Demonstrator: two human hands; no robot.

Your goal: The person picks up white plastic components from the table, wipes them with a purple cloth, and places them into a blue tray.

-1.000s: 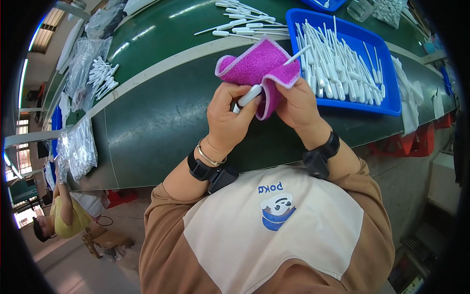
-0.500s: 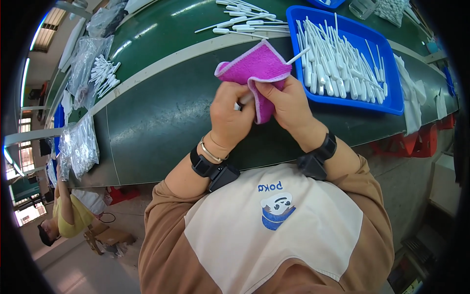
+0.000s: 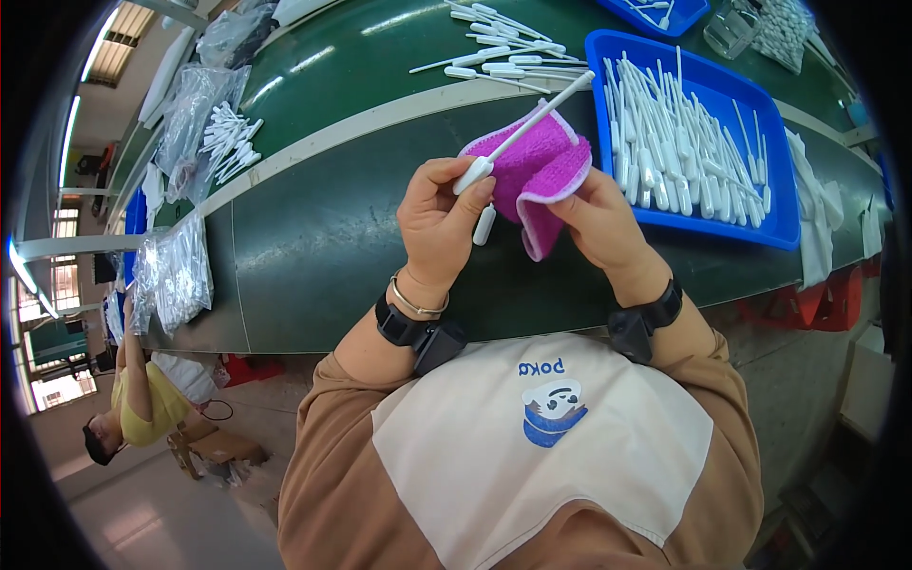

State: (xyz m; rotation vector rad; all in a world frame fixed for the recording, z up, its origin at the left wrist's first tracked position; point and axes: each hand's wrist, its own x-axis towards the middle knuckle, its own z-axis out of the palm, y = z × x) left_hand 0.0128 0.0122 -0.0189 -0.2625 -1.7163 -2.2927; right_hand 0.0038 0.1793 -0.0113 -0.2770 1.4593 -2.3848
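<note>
Centrally, both hands work above the near edge of the green desk (image 3: 313,237), whose pale seam runs from middle left up toward the upper right. The left hand (image 3: 439,223) has its fingers clamped on the bulb end of a white pipette (image 3: 521,133); a second white bulb (image 3: 484,225) hangs just below that grip. The pipette's long axis slants from the bulb at lower left to the thin tip at upper right, the tip pointing toward the blue tray (image 3: 781,204). The right hand (image 3: 600,217) has its fingers closed on a magenta cloth (image 3: 537,171), which lies against the pipette's shaft. To the left of the hands the dark desk surface is open as far as the clear bags (image 3: 176,275) at the left edge. To the right the room is tight: the tray full of white pipettes sits just beside the right hand. Loose pipettes (image 3: 503,62) lie above, toward the upper centre.
</note>
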